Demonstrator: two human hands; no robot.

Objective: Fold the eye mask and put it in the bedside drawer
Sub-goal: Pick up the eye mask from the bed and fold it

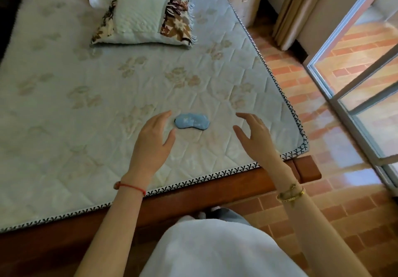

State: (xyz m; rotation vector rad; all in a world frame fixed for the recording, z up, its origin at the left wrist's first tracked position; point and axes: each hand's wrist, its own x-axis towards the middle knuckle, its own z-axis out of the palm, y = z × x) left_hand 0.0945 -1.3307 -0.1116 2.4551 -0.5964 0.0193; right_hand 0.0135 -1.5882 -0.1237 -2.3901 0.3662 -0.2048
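Head view: eye mask (191, 121) lies flat and unfolded on the quilted bed (86, 96), between the two grips. Left hand (154, 139) released, fingers spread, fingertips just beside the mask's left end; right hand (254, 134) released, curled, further off its right end. Neither touches it. Judged light, soft and floppy, padded fabric, not fragile; strap not visible. Best hold: pinch each rounded end, bring them together across the narrow middle. Drawer not in view.

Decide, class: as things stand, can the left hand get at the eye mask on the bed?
Probably yes. The left hand is open right beside the eye mask, which lies flat and unfolded on the quilt with nothing between them.
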